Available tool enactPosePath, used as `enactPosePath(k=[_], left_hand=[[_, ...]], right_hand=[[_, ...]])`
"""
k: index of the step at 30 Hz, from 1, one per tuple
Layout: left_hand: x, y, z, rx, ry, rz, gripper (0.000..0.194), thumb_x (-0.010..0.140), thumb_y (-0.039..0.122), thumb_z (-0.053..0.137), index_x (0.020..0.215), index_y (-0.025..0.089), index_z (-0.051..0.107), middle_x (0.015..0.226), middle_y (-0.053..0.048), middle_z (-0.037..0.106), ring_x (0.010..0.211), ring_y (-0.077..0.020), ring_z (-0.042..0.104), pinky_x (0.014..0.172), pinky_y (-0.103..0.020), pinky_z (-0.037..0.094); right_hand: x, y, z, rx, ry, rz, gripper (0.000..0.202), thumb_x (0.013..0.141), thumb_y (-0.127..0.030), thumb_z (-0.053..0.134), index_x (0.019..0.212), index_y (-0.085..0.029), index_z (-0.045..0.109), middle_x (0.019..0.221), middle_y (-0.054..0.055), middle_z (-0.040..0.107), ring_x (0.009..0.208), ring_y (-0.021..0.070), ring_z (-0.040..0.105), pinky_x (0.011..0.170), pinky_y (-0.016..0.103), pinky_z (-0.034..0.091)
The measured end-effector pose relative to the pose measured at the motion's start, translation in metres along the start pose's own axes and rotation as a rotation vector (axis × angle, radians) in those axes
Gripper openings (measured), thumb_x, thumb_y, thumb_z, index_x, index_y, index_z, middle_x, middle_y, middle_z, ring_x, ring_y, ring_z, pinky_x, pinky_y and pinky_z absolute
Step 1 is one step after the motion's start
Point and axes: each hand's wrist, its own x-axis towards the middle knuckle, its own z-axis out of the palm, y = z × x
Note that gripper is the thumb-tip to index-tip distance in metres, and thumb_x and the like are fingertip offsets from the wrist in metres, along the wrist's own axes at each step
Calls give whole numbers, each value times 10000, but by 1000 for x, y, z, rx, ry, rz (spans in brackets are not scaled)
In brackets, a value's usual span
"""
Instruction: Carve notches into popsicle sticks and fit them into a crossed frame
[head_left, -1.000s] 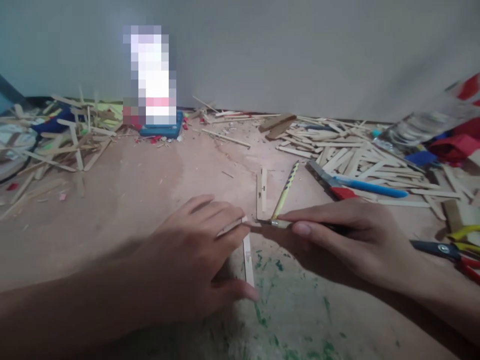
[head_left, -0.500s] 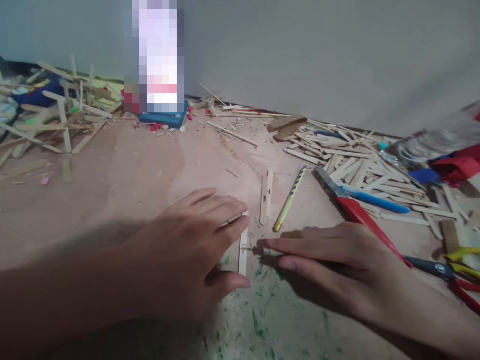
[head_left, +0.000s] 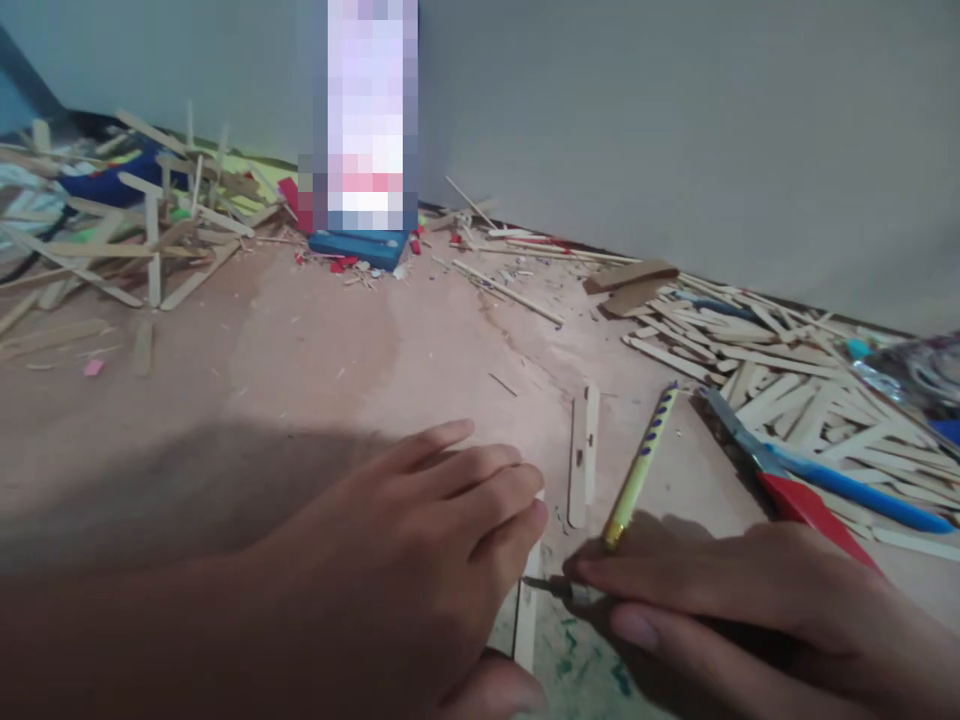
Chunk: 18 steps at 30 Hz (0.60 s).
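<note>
My left hand (head_left: pixel 450 545) holds a pale wooden craft stick (head_left: pixel 526 630) down on the table, fingers on its far part and thumb by its near end. A dark notch or mark shows on the stick. Between the thumb and fingers of my right hand (head_left: pixel 735 595) is a small tool with a thin pointed metal tip (head_left: pixel 551 588), which touches the stick at that mark. My palm hides most of the tool, so its exact kind is unclear. Just beyond, two craft sticks (head_left: pixel 582 455) with dark slots lie side by side, and a yellow pencil (head_left: pixel 643 460) lies near my right fingers.
A heap of craft sticks (head_left: pixel 802 400) fills the right, with red-handled pliers or cutters (head_left: pixel 806 505) and a blue pen-like item (head_left: pixel 855 485) before it. Stick constructions (head_left: pixel 154 245) stand at the left. A blurred-out screen rests on a blue base (head_left: pixel 356 248) near the wall.
The view has shifted, so the scene sits further right and lower. My left hand still holds the stick, and the tool's tip remains against it.
</note>
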Motion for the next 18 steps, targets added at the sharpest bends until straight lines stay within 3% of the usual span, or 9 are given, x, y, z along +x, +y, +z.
enactPosePath(k=[2, 4, 8, 11, 15, 18], left_hand=[[-1, -1, 0, 1, -3, -1, 634, 881, 504, 784, 1389, 152, 642, 1473, -29, 646, 1390, -209, 543, 1293, -361, 319], [-3, -3, -1, -4, -25, 11, 557, 925, 441, 719, 1396, 155, 638, 1469, -34, 643, 1391, -221, 546, 1284, -387, 334], [-1, -9, -3, -16, -87, 67, 509, 994, 426, 623, 1421, 149, 608, 1489, -73, 616, 1409, -259, 539, 1273, -473, 367], [0, -9, -5, -37, -113, 77, 514, 997, 447, 627, 1412, 145, 606, 1484, -90, 611, 1401, -282, 544, 1243, -514, 416], [1, -5, -4, -70, -69, 17, 434, 953, 406, 673, 1315, 168, 660, 1398, -65, 667, 1323, -264, 598, 1193, -468, 476], [3, -4, -3, -72, -36, 42, 406, 936, 415, 687, 1265, 176, 673, 1367, -66, 689, 1282, -266, 631, 1180, -455, 496]], right_hand=[[2, -3, -3, 101, -115, 48, 155, 952, -376, 708, 1072, -300, 771, 746, -2, 703, 573, 128, 628, 473, 215, 480], [6, -9, -7, 64, -179, 61, 148, 972, -347, 697, 888, -240, 756, 705, 3, 667, 595, 131, 589, 523, 243, 473], [12, -16, -13, 88, -184, 75, 115, 971, -291, 715, 1033, -238, 795, 735, -26, 668, 596, 83, 557, 518, 199, 418], [13, -16, -13, 140, -208, 109, 127, 969, -310, 719, 922, -213, 785, 659, -41, 604, 546, 63, 467, 463, 181, 352], [13, -12, -14, 192, -235, 122, 180, 978, -328, 714, 861, -199, 762, 647, -48, 566, 555, 56, 427, 480, 169, 347], [11, -10, -15, 200, -233, 112, 157, 978, -335, 716, 926, -210, 795, 685, -38, 627, 564, 62, 486, 501, 189, 371]])
